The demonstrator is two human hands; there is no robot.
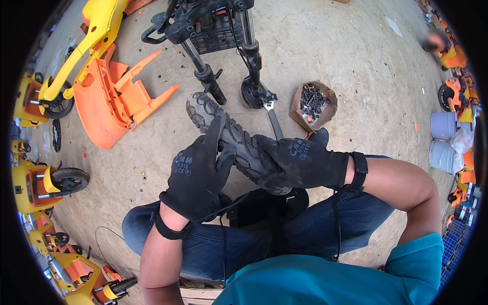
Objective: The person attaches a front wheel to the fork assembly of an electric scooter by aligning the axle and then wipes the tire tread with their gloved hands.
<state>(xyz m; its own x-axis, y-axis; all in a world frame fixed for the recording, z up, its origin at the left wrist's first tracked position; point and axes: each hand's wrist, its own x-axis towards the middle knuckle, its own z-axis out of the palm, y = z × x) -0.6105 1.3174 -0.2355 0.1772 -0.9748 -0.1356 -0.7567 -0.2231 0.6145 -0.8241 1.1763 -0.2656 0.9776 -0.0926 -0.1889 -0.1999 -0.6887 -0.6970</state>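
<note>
A black tyre with chunky knobbed tread (236,140) is held edge-on above my lap, slanting from upper left to lower right. My left hand (201,170), in a black glove, grips its near left side, with the index finger stretched along the rubber and the thumb by the tread. Also gloved, my right hand (305,162) is wrapped round the tyre's lower right part. Beyond the tyre stands a scooter front fork (201,63) with a black basket frame. An open-end wrench (273,119) sits at the foot of the fork's right leg.
A cardboard box of small dark hardware (313,105) stands right of the wrench. Orange body panels (109,101) and a yellow frame (84,56) lie at left. Yellow-orange scooters (38,185) line the left edge; buckets (442,140) stand at far right.
</note>
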